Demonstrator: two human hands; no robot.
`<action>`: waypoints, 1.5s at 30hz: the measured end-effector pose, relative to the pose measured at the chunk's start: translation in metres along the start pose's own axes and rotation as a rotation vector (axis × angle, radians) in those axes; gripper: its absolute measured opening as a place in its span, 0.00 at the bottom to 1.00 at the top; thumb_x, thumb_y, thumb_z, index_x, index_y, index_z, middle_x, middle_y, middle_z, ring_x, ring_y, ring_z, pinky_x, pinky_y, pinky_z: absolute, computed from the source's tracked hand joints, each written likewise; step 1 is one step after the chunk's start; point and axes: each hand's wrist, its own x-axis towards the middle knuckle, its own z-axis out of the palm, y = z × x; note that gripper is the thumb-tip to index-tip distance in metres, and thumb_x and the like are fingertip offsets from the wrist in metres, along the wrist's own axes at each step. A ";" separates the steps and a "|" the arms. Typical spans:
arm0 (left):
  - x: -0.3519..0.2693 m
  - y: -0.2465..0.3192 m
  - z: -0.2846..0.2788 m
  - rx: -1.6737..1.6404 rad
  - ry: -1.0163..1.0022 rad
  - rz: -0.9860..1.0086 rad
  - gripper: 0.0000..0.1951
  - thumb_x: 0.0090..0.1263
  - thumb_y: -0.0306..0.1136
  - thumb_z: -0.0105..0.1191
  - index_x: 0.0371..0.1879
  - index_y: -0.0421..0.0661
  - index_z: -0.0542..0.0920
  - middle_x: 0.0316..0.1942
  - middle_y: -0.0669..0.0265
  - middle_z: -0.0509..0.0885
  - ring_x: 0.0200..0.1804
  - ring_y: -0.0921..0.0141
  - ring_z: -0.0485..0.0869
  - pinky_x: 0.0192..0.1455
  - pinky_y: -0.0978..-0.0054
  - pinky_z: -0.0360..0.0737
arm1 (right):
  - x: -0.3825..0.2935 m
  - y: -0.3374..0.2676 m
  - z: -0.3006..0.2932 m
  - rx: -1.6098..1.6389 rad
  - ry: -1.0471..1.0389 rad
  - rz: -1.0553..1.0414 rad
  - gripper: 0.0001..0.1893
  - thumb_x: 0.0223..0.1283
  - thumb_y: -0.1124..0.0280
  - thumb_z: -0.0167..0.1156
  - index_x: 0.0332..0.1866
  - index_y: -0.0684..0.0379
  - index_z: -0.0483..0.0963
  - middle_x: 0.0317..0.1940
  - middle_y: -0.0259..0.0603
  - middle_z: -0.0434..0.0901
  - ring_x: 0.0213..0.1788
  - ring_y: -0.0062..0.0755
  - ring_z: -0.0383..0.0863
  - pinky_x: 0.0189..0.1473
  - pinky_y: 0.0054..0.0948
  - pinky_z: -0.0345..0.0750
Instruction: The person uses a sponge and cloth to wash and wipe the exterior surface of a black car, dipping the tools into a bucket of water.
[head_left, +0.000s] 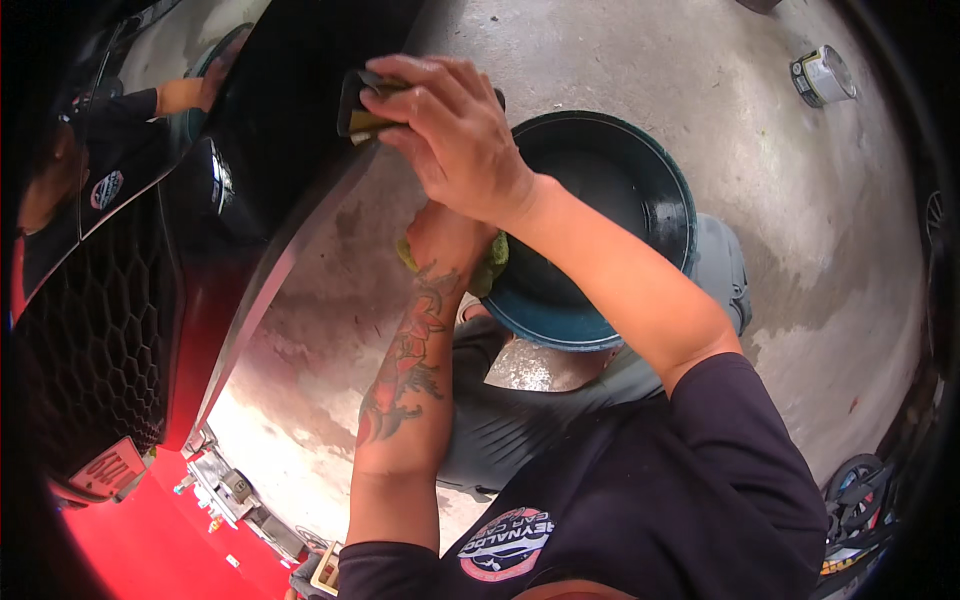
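Observation:
My right hand (461, 135) is raised, its fingers closed around a small dark-edged block (364, 120) with a yellowish face. The block overlaps the edge of a glossy black car panel (300, 97); I cannot tell whether they touch. Just below my right wrist is my left hand (454, 236), partly hidden by it. A yellow-green cloth (491, 266) is bunched in my left hand and shows on both sides of it. Right of my hands, a round dark blue-green basin (574, 337) sits in front of my bent legs, seemingly with water inside.
At the left, the car's honeycomb grille (90, 337) and a licence plate (105, 469) face my side. A paint can (823, 76) stands on the stained concrete floor (637, 52) at the upper right. A wheeled object (859, 487) lies at the lower right rim.

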 end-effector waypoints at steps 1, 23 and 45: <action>-0.002 0.002 -0.004 -0.039 -0.003 0.052 0.27 0.63 0.45 0.66 0.62 0.49 0.80 0.49 0.54 0.89 0.51 0.52 0.89 0.53 0.52 0.84 | -0.006 0.000 0.000 0.019 -0.013 0.002 0.21 0.53 0.76 0.71 0.54 0.53 0.81 0.62 0.41 0.82 0.59 0.46 0.80 0.62 0.43 0.74; 0.010 -0.017 0.022 -0.203 0.318 0.331 0.27 0.62 0.44 0.67 0.61 0.51 0.80 0.48 0.53 0.89 0.49 0.49 0.88 0.52 0.52 0.84 | -0.003 -0.001 0.006 -0.008 0.048 -0.011 0.19 0.54 0.73 0.73 0.54 0.53 0.83 0.60 0.38 0.84 0.57 0.47 0.82 0.59 0.40 0.76; 0.000 0.009 0.002 0.026 0.033 -0.073 0.26 0.62 0.45 0.67 0.57 0.45 0.80 0.50 0.55 0.89 0.54 0.51 0.88 0.56 0.54 0.83 | 0.019 0.022 -0.014 -0.018 0.100 0.121 0.16 0.62 0.75 0.65 0.55 0.63 0.79 0.58 0.54 0.82 0.57 0.58 0.81 0.60 0.46 0.77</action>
